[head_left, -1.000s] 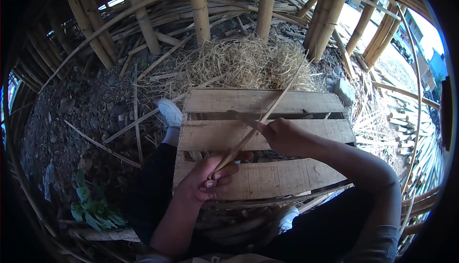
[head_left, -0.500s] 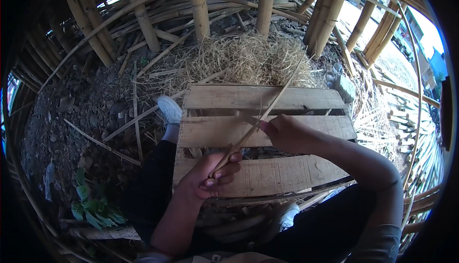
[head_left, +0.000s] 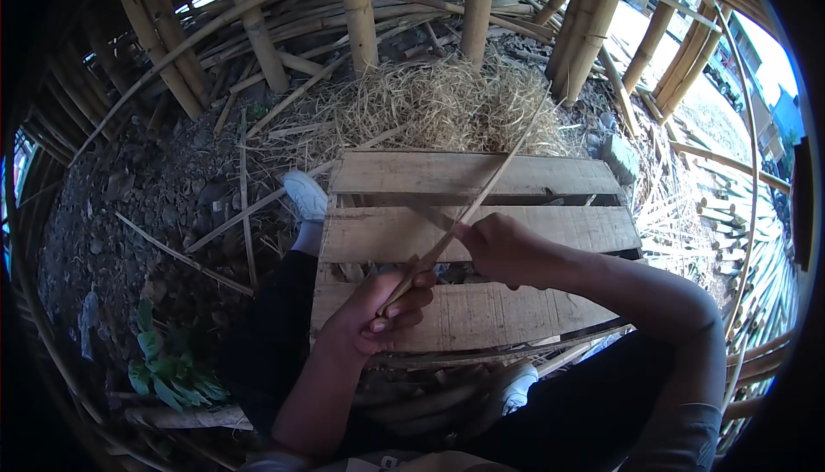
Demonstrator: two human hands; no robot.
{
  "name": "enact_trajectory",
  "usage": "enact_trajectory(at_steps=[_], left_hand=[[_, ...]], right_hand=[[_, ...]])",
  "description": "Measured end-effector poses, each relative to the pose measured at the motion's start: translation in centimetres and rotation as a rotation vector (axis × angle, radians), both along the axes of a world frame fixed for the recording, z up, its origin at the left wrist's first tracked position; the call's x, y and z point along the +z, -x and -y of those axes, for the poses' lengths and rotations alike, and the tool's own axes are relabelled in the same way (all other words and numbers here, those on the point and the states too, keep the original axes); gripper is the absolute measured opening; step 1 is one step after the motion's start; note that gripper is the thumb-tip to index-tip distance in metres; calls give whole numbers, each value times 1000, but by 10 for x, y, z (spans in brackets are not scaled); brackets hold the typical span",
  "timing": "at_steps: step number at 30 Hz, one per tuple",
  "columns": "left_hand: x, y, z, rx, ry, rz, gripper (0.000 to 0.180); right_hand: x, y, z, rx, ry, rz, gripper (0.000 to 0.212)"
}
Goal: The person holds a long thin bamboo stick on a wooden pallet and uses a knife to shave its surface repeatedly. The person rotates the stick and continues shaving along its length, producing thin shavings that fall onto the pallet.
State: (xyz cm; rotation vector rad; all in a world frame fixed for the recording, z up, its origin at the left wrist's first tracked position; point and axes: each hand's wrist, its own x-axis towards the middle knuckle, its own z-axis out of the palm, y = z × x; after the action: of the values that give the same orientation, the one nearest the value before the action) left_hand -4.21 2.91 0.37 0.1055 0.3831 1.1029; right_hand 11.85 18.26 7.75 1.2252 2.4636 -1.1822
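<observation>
A long thin bamboo strip (head_left: 496, 179) slants up and away to the right across the wooden slatted bench (head_left: 507, 317). My left hand (head_left: 365, 307) is closed around its near end, fingers wrapped over it. Against the strip, a little farther up, my right hand (head_left: 509, 249) is closed on a knife. The flat, blurred knife blade (head_left: 432, 216) crosses the strip and points to the upper left; the handle is hidden in my fingers.
A heap of pale shavings (head_left: 455, 107) lies behind the bench. Upright bamboo posts (head_left: 359, 21) and stacked bamboo stand farther back. A grey block (head_left: 619, 158) sits by the bench's right corner, cut poles (head_left: 730, 240) lie at right, and a leafy plant (head_left: 163, 365) grows at lower left.
My right hand and the knife have slid a short way down the strip, nearer to my left hand. The left hand keeps its grip in the same place.
</observation>
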Motion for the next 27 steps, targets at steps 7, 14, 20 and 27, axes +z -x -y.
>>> enact_trajectory(at_steps=[7, 14, 20, 27], left_hand=[[2, -3, -3, 9, 16, 7, 32], [1, -1, 3, 38, 23, -32, 31], [1, -3, 6, 59, 0, 26, 31], [1, -5, 3, 15, -13, -23, 36]], right_hand=[[3, -2, 2, -41, 60, 66, 65], [26, 12, 17, -27, 113, 138, 55], [30, 8, 24, -62, 150, 18, 44], [-2, 5, 13, 51, -139, -380, 27]])
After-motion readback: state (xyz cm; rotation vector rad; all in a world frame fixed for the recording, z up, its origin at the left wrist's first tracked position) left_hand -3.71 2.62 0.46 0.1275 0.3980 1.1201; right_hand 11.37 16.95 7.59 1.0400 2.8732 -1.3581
